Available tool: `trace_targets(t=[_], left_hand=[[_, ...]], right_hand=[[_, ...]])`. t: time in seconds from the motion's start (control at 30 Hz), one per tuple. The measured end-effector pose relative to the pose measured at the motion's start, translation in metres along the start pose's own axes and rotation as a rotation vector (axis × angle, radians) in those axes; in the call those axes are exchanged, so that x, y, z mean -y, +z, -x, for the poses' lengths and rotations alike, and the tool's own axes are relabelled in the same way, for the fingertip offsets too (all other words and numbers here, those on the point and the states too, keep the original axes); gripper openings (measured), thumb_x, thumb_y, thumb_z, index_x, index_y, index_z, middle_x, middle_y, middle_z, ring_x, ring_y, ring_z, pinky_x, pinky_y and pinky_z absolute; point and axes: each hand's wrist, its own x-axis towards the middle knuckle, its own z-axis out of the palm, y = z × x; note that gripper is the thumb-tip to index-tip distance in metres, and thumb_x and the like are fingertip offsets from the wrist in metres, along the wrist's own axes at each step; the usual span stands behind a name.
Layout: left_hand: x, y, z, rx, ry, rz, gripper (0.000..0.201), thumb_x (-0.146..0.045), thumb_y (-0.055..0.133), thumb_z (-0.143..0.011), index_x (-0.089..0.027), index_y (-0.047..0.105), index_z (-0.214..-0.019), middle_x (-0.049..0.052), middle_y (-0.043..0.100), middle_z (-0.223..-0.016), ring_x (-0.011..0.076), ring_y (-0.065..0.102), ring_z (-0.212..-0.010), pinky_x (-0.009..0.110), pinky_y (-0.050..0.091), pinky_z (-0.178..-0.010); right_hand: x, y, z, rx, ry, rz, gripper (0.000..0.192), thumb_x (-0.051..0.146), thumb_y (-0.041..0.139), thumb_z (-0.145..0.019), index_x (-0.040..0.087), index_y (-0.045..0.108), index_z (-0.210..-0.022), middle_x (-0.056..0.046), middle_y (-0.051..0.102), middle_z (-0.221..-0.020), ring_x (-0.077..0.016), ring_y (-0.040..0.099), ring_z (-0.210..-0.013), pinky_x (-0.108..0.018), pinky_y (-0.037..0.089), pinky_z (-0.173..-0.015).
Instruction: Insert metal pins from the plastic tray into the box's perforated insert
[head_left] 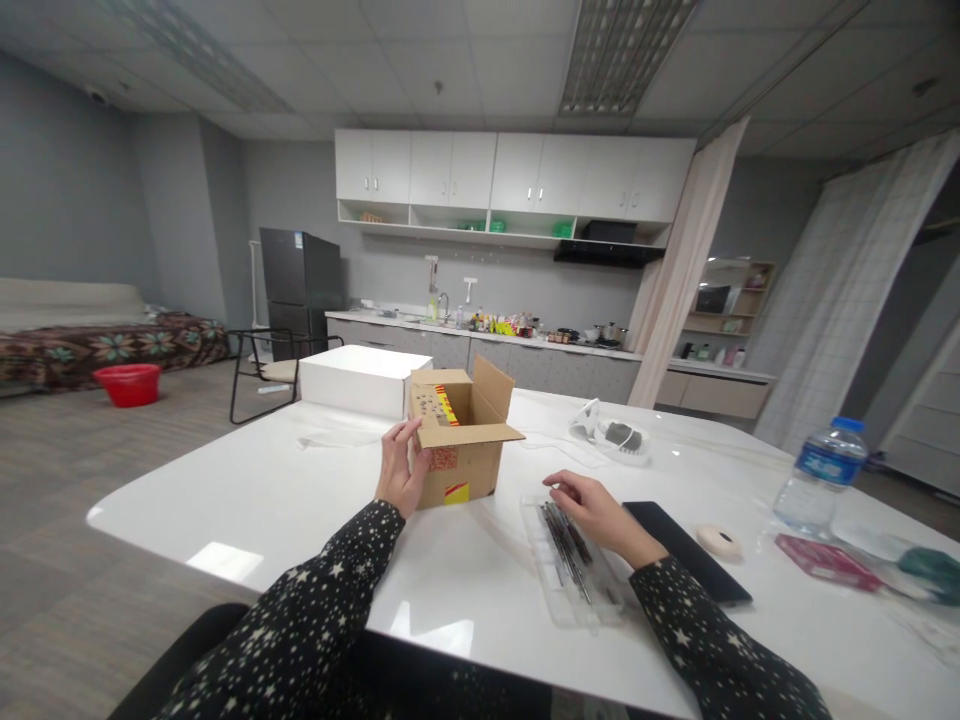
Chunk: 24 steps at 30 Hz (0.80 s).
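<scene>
An open cardboard box (466, 468) stands on the white table with its flaps raised or folded out; red-and-yellow tape marks it. My left hand (403, 468) grips its near left corner, fingertips at the top flap and thumb by the front face. Over the far end of a clear plastic case (541, 590) hovers my right hand (589, 508), its thumb and forefinger closed together. Whatever they may pinch is too small to make out. Inside the case lie several thin metal tools (568, 550), partly covered by that hand.
Behind the cardboard box sits a white box (360, 380). To the right are a black tablet-like slab (686, 552), a small pale round case (718, 541), a water bottle (821, 480) and a pink packet (826, 563). A white corded device (611, 435) lies farther back.
</scene>
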Motion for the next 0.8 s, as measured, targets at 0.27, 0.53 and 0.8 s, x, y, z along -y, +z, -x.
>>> trace_targets(t=[0.27,0.53,0.8], left_hand=[[-0.0018,-0.0019,-0.0007,0.007,0.008,-0.002,0.047,-0.035,0.046,-0.1,-0.027,0.04,-0.146,0.014,0.044,-0.137,0.0275,0.048,-0.128,0.049,0.052,-0.1],[-0.0018,-0.0011,-0.0015,0.002,0.009,0.004,0.046,-0.037,0.046,-0.1,-0.027,0.043,-0.145,0.014,0.045,-0.135,0.0276,0.047,-0.129,0.05,0.052,-0.1],[-0.0017,-0.002,-0.0024,0.001,-0.007,0.022,0.045,-0.038,0.045,-0.1,-0.028,0.044,-0.143,0.013,0.044,-0.136,0.0281,0.046,-0.131,0.05,0.051,-0.102]], right_hand=[[-0.0029,0.004,-0.0008,-0.055,-0.021,-0.073,0.013,0.035,0.047,-0.094,0.023,0.05,-0.097,0.006,0.047,-0.064,-0.0158,0.045,-0.06,-0.028,0.036,-0.059],[-0.0006,0.0046,-0.0007,-0.092,-0.038,-0.048,0.022,0.035,0.043,-0.095,0.021,0.059,-0.1,-0.002,0.061,-0.079,-0.0189,0.056,-0.073,-0.032,0.044,-0.068],[-0.0019,0.0076,-0.0016,-0.085,-0.03,-0.072,0.027,0.035,0.053,-0.089,0.02,0.06,-0.11,-0.004,0.066,-0.093,-0.0175,0.057,-0.073,-0.032,0.047,-0.068]])
